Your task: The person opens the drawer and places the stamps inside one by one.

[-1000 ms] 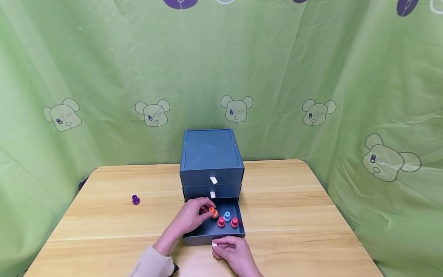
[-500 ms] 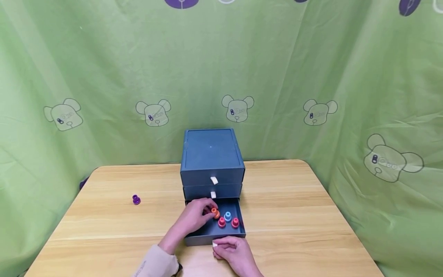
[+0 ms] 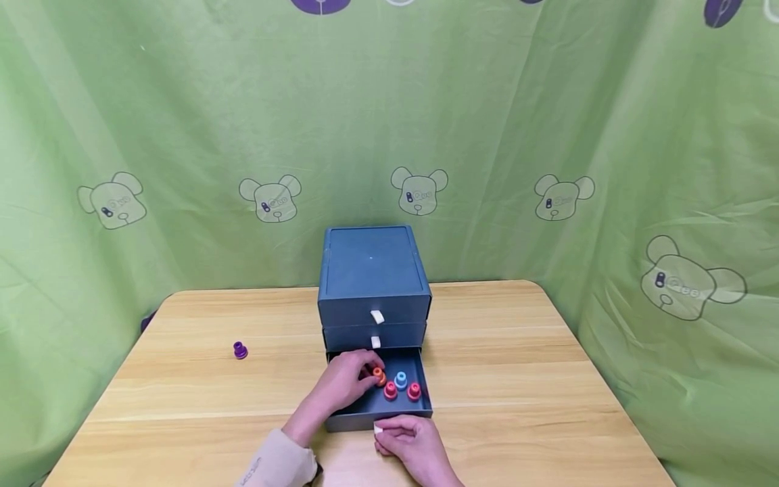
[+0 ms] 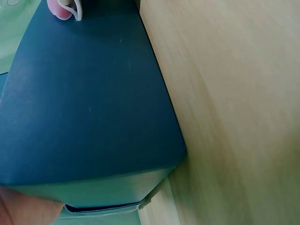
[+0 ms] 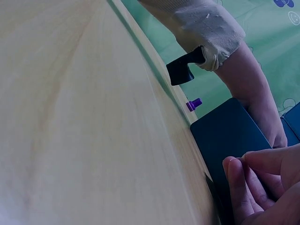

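Inside the pulled-out bottom drawer (image 3: 359,424) of a dark blue cabinet, my left hand (image 3: 343,382) has its thumb and fingers about an orange peg-like piece (image 3: 379,377) with a flared base. Its fingertips are partly hidden. A light blue piece (image 3: 401,380) and two red pieces, one nearer the orange (image 3: 390,391) and one further right (image 3: 414,391), stand upright in the drawer. At the drawer's front, my right hand (image 3: 414,443) pinches the small white pull tab (image 3: 378,428). The left wrist view shows mostly the drawer's outer front (image 4: 89,103).
A purple piece (image 3: 240,350) of the same shape stands on the wooden table (image 3: 487,406), left of the cabinet (image 3: 374,264). Two upper drawers are closed, each with a white tab (image 3: 377,316). A green curtain (image 3: 341,135) hangs behind the table.
The left hand and the orange piece have shifted slightly right in the drawer, closer to the red and blue pieces. The right hand stays at the tab.
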A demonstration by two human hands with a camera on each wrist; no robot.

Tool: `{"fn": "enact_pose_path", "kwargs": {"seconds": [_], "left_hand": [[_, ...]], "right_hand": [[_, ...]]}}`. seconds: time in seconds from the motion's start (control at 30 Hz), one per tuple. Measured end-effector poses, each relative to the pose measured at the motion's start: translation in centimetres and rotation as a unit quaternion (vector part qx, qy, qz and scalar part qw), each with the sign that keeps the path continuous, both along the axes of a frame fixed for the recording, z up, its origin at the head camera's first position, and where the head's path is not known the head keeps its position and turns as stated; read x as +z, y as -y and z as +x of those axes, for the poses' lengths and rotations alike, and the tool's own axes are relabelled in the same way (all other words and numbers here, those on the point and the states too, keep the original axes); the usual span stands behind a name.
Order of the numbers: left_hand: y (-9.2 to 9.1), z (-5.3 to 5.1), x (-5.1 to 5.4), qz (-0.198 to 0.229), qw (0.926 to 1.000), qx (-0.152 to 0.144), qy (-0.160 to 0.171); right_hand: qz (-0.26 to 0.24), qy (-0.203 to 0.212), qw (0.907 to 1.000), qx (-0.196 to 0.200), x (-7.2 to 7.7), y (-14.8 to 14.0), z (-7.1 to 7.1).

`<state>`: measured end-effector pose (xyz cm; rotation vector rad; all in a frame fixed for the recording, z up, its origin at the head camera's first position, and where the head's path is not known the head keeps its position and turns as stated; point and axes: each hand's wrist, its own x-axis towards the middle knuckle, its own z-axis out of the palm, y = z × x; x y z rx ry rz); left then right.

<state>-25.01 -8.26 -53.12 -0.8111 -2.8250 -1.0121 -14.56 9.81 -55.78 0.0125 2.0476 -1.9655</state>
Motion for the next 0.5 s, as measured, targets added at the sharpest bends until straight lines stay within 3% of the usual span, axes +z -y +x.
{"fn": "enact_pose_path", "kwargs": {"seconds": [0.5], "left_hand": [[-0.06, -0.03, -0.06, -0.004, 1.0000, 0.005, 0.007]], "right_hand": [[0.022, 0.018, 0.9996, -0.004, -0.08, 0.00, -0.26]]}}
